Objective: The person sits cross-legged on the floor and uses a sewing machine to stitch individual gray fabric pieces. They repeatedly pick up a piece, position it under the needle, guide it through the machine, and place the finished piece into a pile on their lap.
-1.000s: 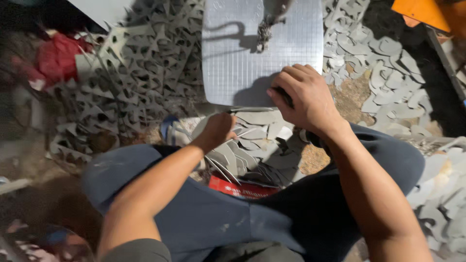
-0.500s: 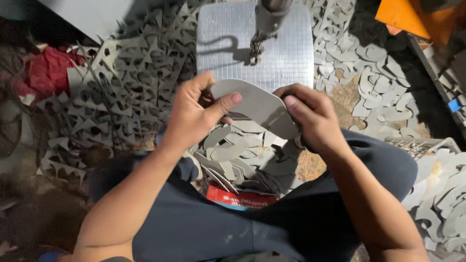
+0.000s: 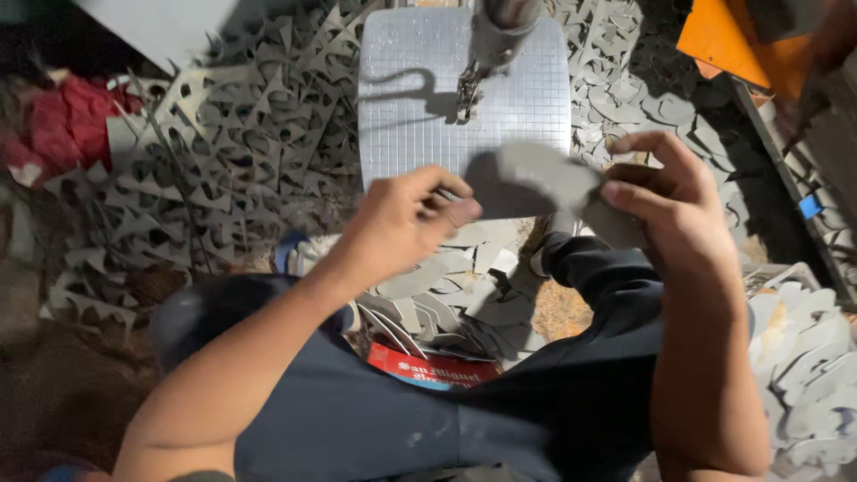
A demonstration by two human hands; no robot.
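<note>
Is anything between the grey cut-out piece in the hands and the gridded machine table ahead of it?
Nothing visible. The grey sole-shaped piece, held by both the left hand and right hand, already overlaps the gridded table, near the needle post.

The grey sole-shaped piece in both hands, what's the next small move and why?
Probably lower the grey piece onto the gridded plate under the machine head: the left hand and right hand hold it just in front of and above the plate.
</note>
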